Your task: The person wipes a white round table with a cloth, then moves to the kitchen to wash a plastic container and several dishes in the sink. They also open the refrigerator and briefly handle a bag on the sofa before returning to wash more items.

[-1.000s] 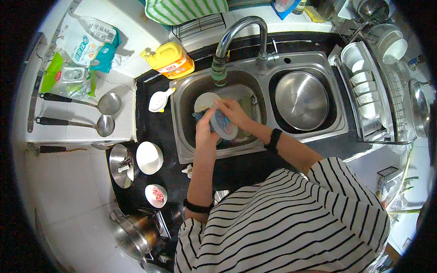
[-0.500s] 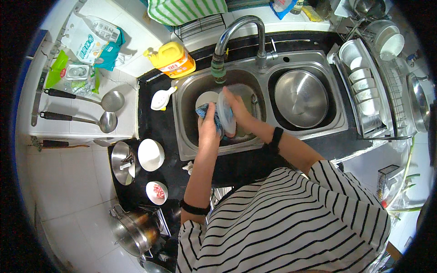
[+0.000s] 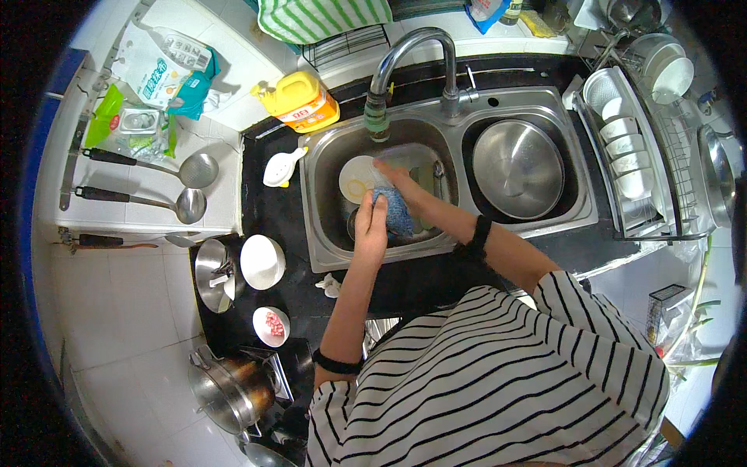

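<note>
Over the left basin of the steel sink [image 3: 311, 210], my left hand [image 3: 373, 227] is closed on a blue patterned dishcloth [image 3: 395, 212]. Behind the cloth, my right hand [image 3: 410, 193] grips a clear plastic lid or shallow container [image 3: 380, 177], mostly covered by cloth and fingers. The two hands are close together, cloth pressed against the plastic piece. Under them in the basin lies a white round dish [image 3: 358, 173] with a yellowish ring on it. A spoon-like utensil [image 3: 440, 175] rests by the basin's right wall.
The faucet [image 3: 412, 35] arches over the left basin. A large steel bowl [image 3: 518, 169] fills the right basin. Left of the sink are a yellow detergent jug [image 3: 299, 101], a white bowl [image 3: 262, 262] and a small bowl with pink pieces [image 3: 271, 327]. A dish rack [image 3: 661, 179] stands right.
The clear plastic piece was upright and plainly visible; now it is turned and mostly behind the cloth. My left hand has moved slightly right, bringing the cloth across it.
</note>
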{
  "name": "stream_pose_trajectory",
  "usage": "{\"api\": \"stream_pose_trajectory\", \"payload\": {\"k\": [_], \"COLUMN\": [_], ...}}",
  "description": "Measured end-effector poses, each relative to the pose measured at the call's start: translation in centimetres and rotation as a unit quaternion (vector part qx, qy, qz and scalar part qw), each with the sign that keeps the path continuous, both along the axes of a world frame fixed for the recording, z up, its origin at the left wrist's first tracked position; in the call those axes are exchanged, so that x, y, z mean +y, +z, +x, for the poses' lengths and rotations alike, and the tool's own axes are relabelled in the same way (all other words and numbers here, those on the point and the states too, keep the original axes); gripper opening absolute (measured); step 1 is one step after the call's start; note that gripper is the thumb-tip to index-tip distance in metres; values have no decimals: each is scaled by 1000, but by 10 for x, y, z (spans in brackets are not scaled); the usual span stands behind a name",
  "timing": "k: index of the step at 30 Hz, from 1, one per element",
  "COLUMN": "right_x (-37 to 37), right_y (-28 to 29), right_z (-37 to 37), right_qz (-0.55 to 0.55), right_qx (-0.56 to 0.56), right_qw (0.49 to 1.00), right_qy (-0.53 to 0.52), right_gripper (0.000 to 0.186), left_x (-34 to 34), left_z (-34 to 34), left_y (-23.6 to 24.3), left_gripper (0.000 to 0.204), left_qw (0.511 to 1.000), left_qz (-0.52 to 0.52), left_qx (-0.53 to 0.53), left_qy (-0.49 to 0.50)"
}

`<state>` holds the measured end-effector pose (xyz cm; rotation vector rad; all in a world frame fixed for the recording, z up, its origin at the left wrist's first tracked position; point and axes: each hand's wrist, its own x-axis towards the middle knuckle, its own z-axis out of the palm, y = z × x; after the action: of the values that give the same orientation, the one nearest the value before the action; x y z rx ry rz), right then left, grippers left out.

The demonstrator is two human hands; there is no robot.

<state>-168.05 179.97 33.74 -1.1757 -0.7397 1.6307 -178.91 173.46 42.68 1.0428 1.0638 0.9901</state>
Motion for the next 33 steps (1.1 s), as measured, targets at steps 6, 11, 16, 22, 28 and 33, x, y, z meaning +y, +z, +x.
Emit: {"api": "stream_pose_trajectory", "payload": {"k": [6, 11, 16, 22, 28, 33], "right_x": [-2, -9, -19, -12, -12, -18], "right_y": [34, 41, 46, 48, 51, 61], "right_z": [28, 19, 28, 43, 44, 32], "right_qz": [140, -62, 118, 220, 304, -33], "right_qx": [-137, 156, -79, -59, -228, 221], "right_qw": [976, 983, 990, 973, 918, 975], "right_qy": [97, 73, 28, 31, 112, -8], "right_gripper": [62, 66, 57, 43, 45, 53], "left_x": [12, -6, 19, 2, 6, 1], "left_z": [-14, 3, -10, -7, -16, -5], "left_y": [19, 18, 30, 14, 13, 18], "left_gripper": [38, 25, 38, 46, 35, 21], "left_qw": [989, 966, 991, 996, 994, 959], "left_qz": [-115, 187, -85, -69, -70, 198], "left_qx": [-93, 159, -104, 19, -74, 181], "left_qy": [-4, -82, -18, -49, -36, -94]}}
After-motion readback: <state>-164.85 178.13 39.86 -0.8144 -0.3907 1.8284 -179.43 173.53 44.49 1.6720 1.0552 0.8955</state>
